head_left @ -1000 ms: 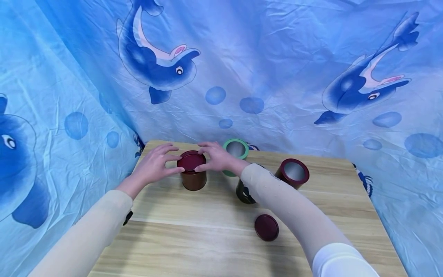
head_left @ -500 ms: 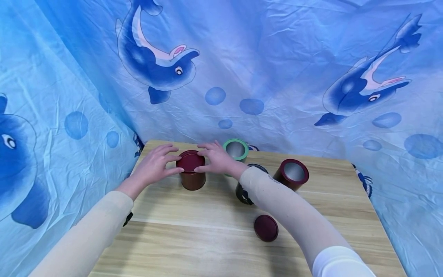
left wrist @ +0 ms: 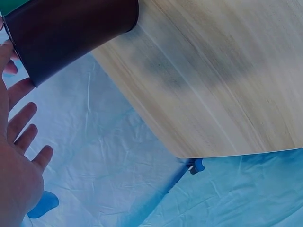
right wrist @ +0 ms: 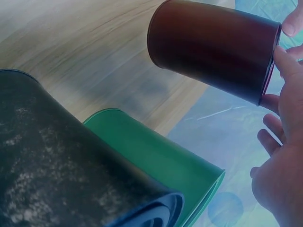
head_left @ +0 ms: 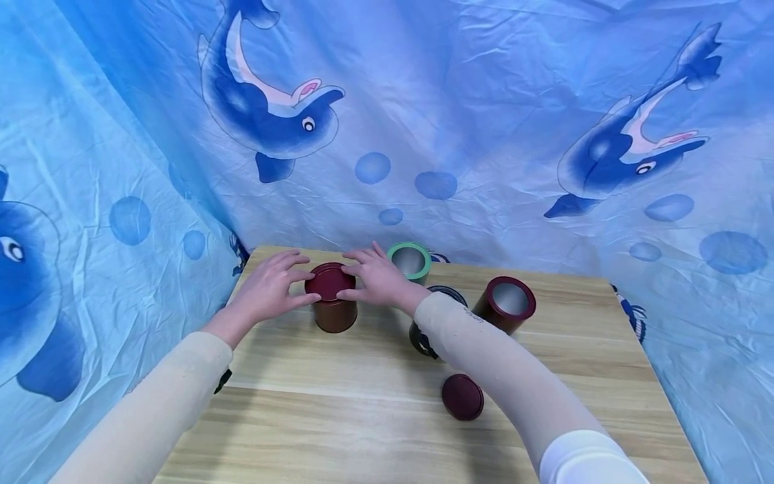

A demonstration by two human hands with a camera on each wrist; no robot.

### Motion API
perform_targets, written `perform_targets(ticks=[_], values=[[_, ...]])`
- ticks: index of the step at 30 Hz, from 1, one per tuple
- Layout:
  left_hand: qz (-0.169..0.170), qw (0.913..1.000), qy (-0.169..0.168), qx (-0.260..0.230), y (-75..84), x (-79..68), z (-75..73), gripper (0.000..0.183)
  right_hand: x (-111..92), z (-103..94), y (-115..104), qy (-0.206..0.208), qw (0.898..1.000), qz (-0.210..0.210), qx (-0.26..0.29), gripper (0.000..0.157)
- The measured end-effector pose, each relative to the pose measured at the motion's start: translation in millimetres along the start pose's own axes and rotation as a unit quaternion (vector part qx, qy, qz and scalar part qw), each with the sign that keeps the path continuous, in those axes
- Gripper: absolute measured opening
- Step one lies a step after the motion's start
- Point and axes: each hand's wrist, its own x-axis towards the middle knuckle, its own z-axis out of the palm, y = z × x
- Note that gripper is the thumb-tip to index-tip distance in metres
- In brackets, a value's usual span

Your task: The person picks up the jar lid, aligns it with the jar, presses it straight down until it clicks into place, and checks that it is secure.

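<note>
A dark red can stands upright at the back left of the table, a dark red lid on its top. My left hand holds the lid's left side, thumb at the near edge and index finger farther back. From the right, my right hand holds the opposite side in the same way. The other fingers spread away from the can, as the left wrist view shows beside the can's wall. In the right wrist view the fingertips meet right at the rim of the can.
A green can without a lid stands behind my right wrist. Beside it a black can is partly covered by my forearm. Farther right is an uncovered dark red can. A loose dark red lid lies near the front. Blue dolphin curtains border the table.
Both hands keep their places at the lid. My right forearm has shifted slightly, showing more of the black can's rim, and a finger of the right hand stands a little higher.
</note>
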Motion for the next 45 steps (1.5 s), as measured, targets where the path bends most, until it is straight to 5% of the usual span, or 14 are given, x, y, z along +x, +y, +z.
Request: perform_targets(ticks=[45], values=[[-0.047, 0.9952, -0.071, 0.048, 17.0, 13.4, -8.9, 0.057, 10.4, -6.2, -11.0, -0.051, 0.993, 0.098, 0.049, 0.06]])
